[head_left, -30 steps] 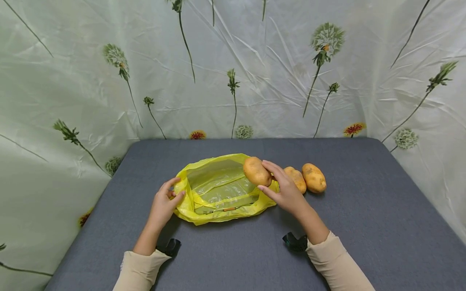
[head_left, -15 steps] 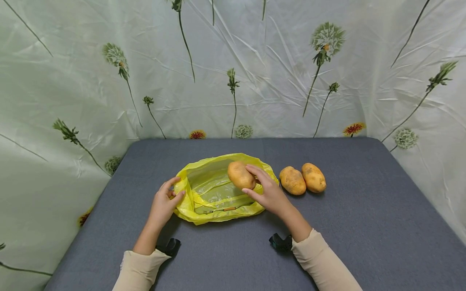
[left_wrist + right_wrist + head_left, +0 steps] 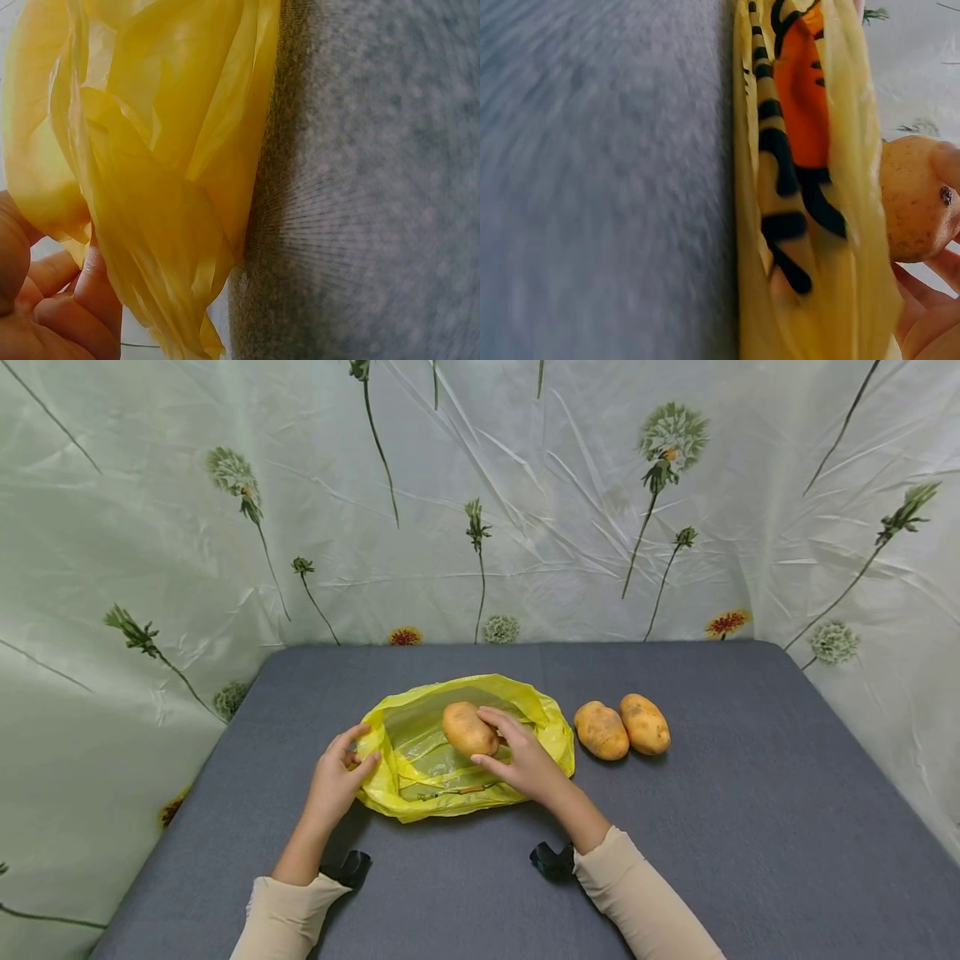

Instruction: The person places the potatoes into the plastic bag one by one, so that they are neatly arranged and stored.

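A yellow plastic bag (image 3: pixel 555 739) lies on the table with its mouth spread wide. My left hand (image 3: pixel 335 781) pinches the bag's left rim between thumb and fingers; in the left wrist view the hand (image 3: pixel 64 300) grips the yellow film (image 3: pixel 165 225). Over the bag's opening my right hand (image 3: pixel 528 766) holds a potato (image 3: pixel 468 730) by its right end. From the right wrist, the potato (image 3: pixel 915 199) shows behind the bag's printed side (image 3: pixel 855 300), with the fingers of my right hand (image 3: pixel 930 307) around it.
Two more potatoes (image 3: pixel 602 731) (image 3: pixel 645 725) lie side by side just right of the bag on the grey table (image 3: pixel 750 827). A pale curtain with a flower print (image 3: pixel 555 527) hangs behind the table and along its left.
My right hand has carried the potato leftward, from the bag's right rim to above the middle of its opening. My left hand keeps its hold on the rim.
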{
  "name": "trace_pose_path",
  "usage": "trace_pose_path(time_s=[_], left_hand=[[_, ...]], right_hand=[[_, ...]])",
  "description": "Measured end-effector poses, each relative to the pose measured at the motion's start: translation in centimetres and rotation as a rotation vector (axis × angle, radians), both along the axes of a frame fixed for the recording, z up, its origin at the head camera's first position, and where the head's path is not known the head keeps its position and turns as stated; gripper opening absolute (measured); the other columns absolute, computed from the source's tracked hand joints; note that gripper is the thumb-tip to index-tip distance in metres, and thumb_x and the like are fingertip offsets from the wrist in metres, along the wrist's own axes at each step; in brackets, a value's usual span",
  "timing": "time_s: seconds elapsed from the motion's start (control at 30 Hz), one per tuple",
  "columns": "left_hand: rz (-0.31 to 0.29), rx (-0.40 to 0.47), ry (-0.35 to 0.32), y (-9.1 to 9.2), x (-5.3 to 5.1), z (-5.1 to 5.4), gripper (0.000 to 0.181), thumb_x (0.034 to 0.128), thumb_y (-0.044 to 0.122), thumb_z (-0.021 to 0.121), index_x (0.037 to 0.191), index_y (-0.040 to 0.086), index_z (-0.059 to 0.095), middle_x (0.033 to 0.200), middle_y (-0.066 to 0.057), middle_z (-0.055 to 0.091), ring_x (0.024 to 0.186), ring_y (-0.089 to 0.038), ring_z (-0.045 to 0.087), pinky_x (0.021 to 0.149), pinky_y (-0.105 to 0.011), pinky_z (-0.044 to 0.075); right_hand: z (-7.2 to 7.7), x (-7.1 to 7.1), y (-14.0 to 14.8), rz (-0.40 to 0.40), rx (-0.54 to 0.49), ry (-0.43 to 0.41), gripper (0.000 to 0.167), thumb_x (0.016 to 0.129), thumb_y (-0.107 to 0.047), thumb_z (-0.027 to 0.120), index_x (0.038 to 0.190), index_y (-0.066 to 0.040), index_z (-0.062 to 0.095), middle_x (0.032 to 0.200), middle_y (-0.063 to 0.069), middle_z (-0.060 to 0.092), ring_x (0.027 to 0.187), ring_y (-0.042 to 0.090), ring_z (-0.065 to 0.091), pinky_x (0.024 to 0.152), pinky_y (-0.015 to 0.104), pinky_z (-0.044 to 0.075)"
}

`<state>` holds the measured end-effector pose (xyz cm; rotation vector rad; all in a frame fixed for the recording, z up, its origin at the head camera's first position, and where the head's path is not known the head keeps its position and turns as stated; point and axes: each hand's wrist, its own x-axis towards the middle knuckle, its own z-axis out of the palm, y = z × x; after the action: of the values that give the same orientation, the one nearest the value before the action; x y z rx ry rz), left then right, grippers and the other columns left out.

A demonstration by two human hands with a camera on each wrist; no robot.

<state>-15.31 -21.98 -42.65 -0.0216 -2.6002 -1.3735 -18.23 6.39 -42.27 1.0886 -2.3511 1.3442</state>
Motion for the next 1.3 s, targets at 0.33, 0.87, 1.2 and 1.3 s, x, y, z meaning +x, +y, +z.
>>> trace_pose_path(time_s=[0.33, 0.87, 1.2, 1.3], left_hand=[[0.002, -0.007, 0.025, 0.1, 0.0, 0.1, 0.044, 0.0823, 0.007, 0.064, 0.123, 0.003, 0.049, 0.098, -0.011, 0.048, 0.066, -0.017, 0.044, 0.046, -0.022, 0.039], [-0.004, -0.012, 0.031, 0.1, 0.0, 0.0, 0.043, 0.082, 0.006, 0.063, 0.123, 0.001, 0.049, 0.099, -0.012, 0.048, 0.065, -0.016, 0.044, 0.046, -0.022, 0.039], [0.001, -0.012, 0.042, 0.1, 0.1, 0.0, 0.043, 0.0811, 0.005, 0.065, 0.121, 0.001, 0.05, 0.094, -0.012, 0.048, 0.064, -0.014, 0.043, 0.046, -0.02, 0.038], [-0.002, -0.008, 0.033, 0.1, 0.0, 0.0, 0.044, 0.081, 0.005, 0.065, 0.122, 0.001, 0.05, 0.096, -0.013, 0.048, 0.065, -0.015, 0.043, 0.046, -0.019, 0.037]], right_hand=[[-0.7, -0.5, -2.0, -0.004, 0.021, -0.048, 0.058, 0.082, -0.019, 0.067, 0.13, 0.0, 0.04, 0.132, 0.013, 0.04, 0.117, 0.022, 0.042, 0.085, 0.026, 0.043], [-1.2, -0.8, -4.3, 0.007, 0.031, -0.162, 0.056, 0.083, -0.019, 0.066, 0.13, 0.0, 0.04, 0.129, 0.013, 0.043, 0.115, 0.021, 0.043, 0.085, 0.027, 0.042], [-1.3, -0.9, -5.5, 0.011, 0.074, -0.214, 0.055, 0.084, -0.022, 0.064, 0.13, -0.005, 0.041, 0.128, 0.009, 0.044, 0.115, 0.018, 0.043, 0.089, 0.029, 0.039], [-1.4, -0.9, -5.8, 0.022, 0.07, -0.248, 0.054, 0.084, -0.022, 0.064, 0.13, -0.005, 0.041, 0.128, 0.009, 0.044, 0.114, 0.018, 0.044, 0.088, 0.03, 0.04]])
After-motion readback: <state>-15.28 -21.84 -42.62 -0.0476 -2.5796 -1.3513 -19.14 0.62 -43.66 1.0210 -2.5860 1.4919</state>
